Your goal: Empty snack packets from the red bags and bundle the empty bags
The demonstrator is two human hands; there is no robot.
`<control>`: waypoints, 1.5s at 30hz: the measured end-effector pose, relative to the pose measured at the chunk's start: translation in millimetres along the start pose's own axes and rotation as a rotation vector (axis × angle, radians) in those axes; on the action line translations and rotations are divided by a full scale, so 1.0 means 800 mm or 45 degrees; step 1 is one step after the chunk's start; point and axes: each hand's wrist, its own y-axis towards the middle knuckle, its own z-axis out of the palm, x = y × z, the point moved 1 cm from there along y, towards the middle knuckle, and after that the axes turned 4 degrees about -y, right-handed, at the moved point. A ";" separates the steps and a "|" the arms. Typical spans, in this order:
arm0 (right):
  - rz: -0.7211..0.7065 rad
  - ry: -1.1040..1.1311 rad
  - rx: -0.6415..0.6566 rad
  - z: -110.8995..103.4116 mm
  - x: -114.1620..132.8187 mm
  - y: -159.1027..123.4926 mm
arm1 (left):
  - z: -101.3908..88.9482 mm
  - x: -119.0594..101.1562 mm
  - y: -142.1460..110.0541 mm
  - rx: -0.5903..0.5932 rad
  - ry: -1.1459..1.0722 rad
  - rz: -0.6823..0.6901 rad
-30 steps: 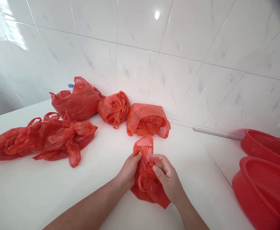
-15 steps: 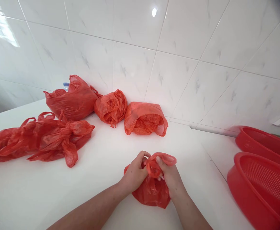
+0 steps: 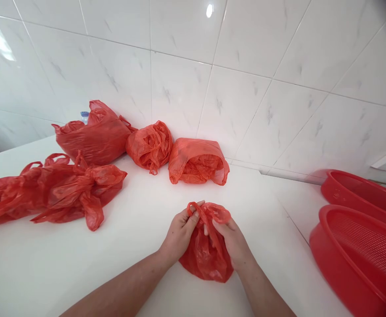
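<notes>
A red plastic bag [image 3: 209, 259] with a rounded, full-looking body rests on the white tabletop [image 3: 140, 255] in front of me. My left hand [image 3: 182, 229] pinches a twisted handle at the bag's top left. On the other side, my right hand [image 3: 231, 240] grips the gathered plastic near a loose handle loop, thumb on top. Some fingers of both hands are hidden behind the plastic. What the bag contains cannot be made out.
Along the tiled wall stand a bulging red bag [image 3: 94, 138], a crumpled red bag [image 3: 150, 147] and a folded-over red bag [image 3: 198, 162]. Knotted red bags [image 3: 57, 189] lie at left. Two red plastic baskets [image 3: 325, 246] are at right. A blue-capped bottle [image 3: 84, 115] shows behind.
The bunched top of the bag has been drawn apart into separate strands. My left hand now pinches a handle, and my right hand has shifted slightly left. The view has shifted a little.
</notes>
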 end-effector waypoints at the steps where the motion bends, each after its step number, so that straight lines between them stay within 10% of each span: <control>1: -0.022 0.042 0.030 -0.001 0.001 -0.001 | -0.003 0.000 0.002 -0.016 -0.002 -0.010; 9: -0.100 0.042 0.271 -0.009 0.001 0.001 | -0.011 0.003 0.006 -0.011 -0.005 -0.157; 21: -0.013 -0.599 -0.289 -0.017 -0.003 0.008 | -0.007 0.000 -0.001 0.134 0.251 0.033; 27: -0.045 -0.074 -0.070 -0.023 -0.001 0.011 | -0.012 0.004 0.000 0.149 0.438 0.209; 31: -0.044 0.310 -0.136 -0.037 -0.002 0.017 | -0.029 0.002 0.005 0.048 0.788 0.671; 36: 0.021 -0.345 -0.585 -0.071 -0.022 0.032 | -0.035 -0.007 0.001 0.087 0.953 1.104; 45: -0.004 -0.845 -0.753 -0.108 -0.043 0.059 | -0.009 0.000 -0.019 0.339 0.812 0.991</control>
